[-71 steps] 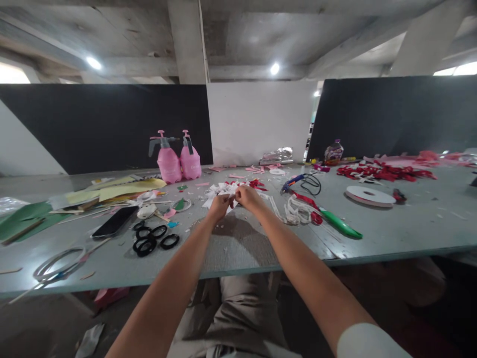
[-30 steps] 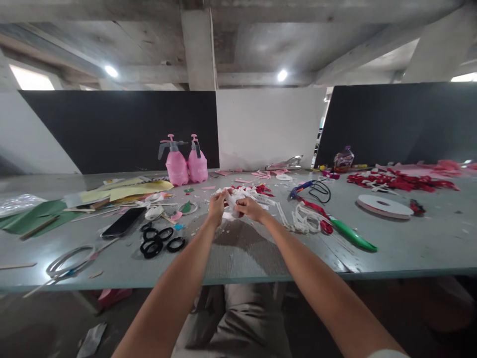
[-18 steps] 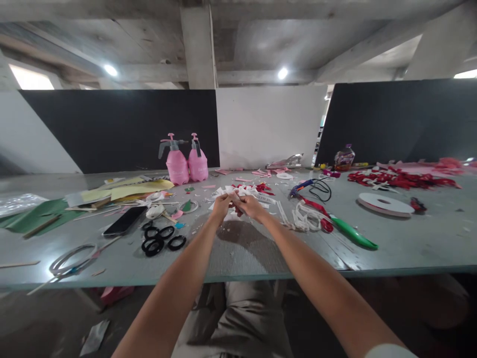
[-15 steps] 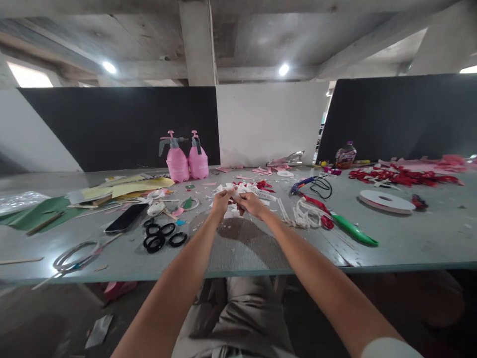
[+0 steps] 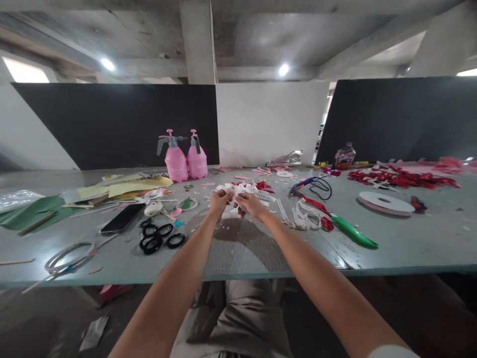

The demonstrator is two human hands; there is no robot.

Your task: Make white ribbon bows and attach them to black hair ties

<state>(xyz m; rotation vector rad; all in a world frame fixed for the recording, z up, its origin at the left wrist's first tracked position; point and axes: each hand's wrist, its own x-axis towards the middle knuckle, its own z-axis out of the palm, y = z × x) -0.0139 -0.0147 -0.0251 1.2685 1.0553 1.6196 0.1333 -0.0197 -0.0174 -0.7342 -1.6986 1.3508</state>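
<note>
Just over the middle of the surface (image 5: 246, 253), my left hand (image 5: 219, 203) and right hand (image 5: 251, 205) nearly touch, both pinched narrow on a bit of white ribbon (image 5: 232, 192), mostly hidden by my grip. Messy ribbon pile (image 5: 251, 188) right behind it, blue glue gun (image 5: 301, 186) lying off to my right.

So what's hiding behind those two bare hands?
A loose pile of white strips, with red strips at its right. Whatever the left hand and right hand cover can't be seen.
</note>
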